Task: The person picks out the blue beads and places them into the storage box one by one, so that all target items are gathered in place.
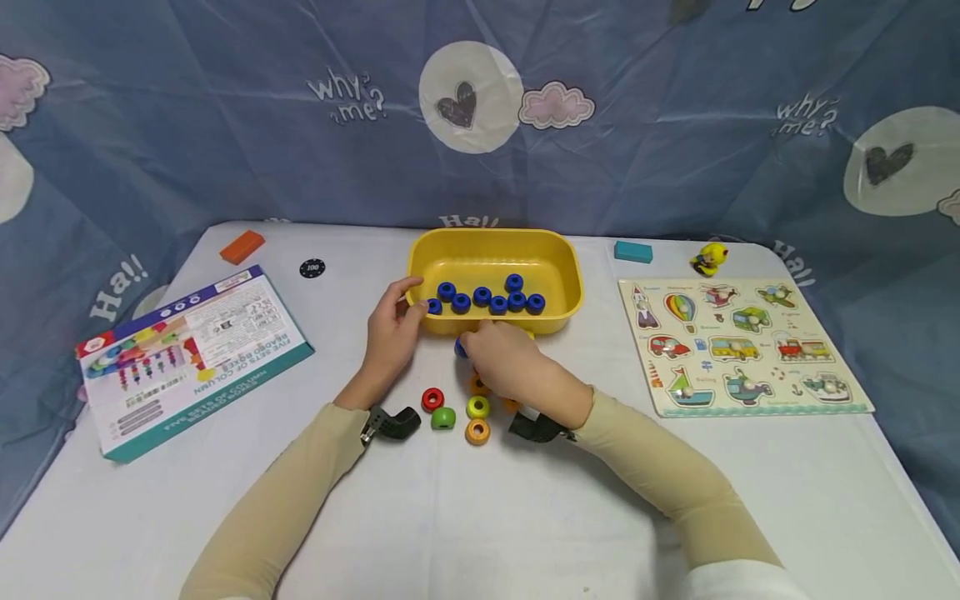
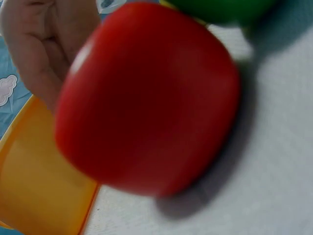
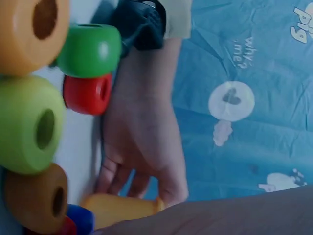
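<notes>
My left hand rests against the near left corner of a yellow plastic bin, its fingertips at the rim. Inside the bin lie several blue beads. Just in front of the bin, my right hand has curled fingers, and its thumb side pinches a blue bead; the hand hides part of that bead. Nearer me, on the white table, are a red bead, a green bead, a yellow-green bead and an orange bead. A brown-orange bead sits partly under the right hand.
A cardboard toy box lies at left, with an orange block and a black chip behind it. To the right are a picture puzzle board, a teal block and a small yellow figurine. Blue cloth hangs behind.
</notes>
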Demonstrator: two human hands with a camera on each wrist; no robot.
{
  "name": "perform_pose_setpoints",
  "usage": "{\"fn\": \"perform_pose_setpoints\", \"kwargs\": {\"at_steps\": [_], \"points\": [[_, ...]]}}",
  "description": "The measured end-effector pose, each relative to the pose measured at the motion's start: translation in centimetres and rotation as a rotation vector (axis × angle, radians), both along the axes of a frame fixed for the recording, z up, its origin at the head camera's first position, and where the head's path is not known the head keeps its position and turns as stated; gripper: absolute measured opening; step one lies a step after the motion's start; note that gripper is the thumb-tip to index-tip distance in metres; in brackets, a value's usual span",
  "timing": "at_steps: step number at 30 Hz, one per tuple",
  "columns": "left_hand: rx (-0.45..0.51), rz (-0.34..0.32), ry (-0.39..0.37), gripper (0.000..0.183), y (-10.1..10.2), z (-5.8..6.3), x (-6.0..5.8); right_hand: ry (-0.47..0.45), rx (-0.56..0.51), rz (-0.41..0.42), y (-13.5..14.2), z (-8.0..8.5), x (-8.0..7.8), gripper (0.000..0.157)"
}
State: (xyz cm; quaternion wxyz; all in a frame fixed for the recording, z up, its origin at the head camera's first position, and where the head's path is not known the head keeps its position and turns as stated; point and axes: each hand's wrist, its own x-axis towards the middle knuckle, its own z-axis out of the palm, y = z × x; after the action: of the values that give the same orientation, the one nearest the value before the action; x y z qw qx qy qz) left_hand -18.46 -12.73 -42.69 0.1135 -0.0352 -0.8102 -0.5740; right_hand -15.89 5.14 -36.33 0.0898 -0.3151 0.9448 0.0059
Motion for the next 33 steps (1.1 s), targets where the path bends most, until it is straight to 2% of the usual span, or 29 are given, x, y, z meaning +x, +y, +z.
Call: {"fn": "perform_pose_setpoints", "kwargs": {"at_steps": [2,6,13,15,18,22,24,27,30,33], "points": [[-0.004,0.007,0.009,0.038,-0.3,-1.1,-0.6,0.042,0.002,0.018,-0.3,-0.3,0.1,0.019],[-0.003,0.011,0.011,0.037,-0.4,-1.1,-0.6,0.076,-0.048,0.034,-0.9,-1.0,0.3,0.020],[-0.006,0.021,0.019,0.037,-0.3,-1.1,-0.6,0.123,-0.147,0.016,-1.3,-1.9,0.4,0.015],[-0.005,0.020,0.011,0.037,-0.3,-1.1,-0.6,0.104,-0.184,0.021,-1.0,-1.5,0.2,0.011],[-0.001,0.015,-0.004,0.037,-0.3,-1.1,-0.5,0.057,-0.271,0.038,-0.1,0.1,-0.4,0.009],[-0.006,0.005,-0.004,0.037,-0.4,-1.0,-0.6,0.029,-0.448,0.016,2.2,2.8,-2.4,0.014],[-0.009,0.007,0.001,0.038,-0.4,-0.9,-0.7,0.063,-0.512,-0.035,3.6,3.1,-4.0,0.015],[-0.011,0.009,0.000,0.038,-0.4,-0.9,-0.7,0.106,-0.537,-0.164,5.5,2.2,-6.7,0.018],[-0.010,0.010,-0.013,0.038,-0.3,-1.0,-0.6,0.111,-0.475,-0.271,6.7,0.6,-8.7,0.021],[-0.007,0.008,-0.014,0.038,-0.2,-0.9,-0.6,0.075,-0.403,-0.330,7.1,-0.7,-9.8,0.023]]}}
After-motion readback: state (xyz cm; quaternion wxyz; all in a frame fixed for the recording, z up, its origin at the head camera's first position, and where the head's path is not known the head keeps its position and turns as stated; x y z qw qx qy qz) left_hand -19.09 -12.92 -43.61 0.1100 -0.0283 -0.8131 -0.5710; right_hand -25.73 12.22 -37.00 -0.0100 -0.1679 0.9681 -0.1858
